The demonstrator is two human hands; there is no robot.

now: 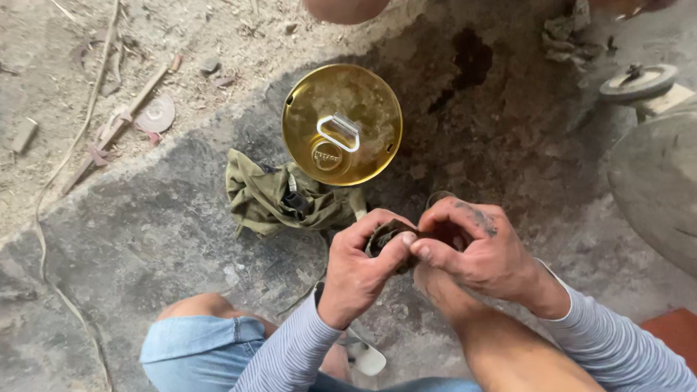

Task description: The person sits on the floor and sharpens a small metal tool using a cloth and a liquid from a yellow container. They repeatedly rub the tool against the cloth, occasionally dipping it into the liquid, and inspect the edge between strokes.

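Ok, we have bare, grimy concrete floor (pixel 154 236) left of the fingers, and a big grey disc (pixel 669 190) crowding in on the right. Just beyond the fingertips sit a brass lid (pixel 360 113) with a metal handle and a crumpled olive rag (pixel 266 199). Our left hand (pixel 359 270) and right hand (pixel 476 249) both pinch tight on one small dark piece (pixel 389 235), thumbs touching. It's mostly buried under the fingers, so we can't tell its shape, only a dark, dirty surface

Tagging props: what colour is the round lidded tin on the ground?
Shiny gold round tin, with a pale metal handle; head view.
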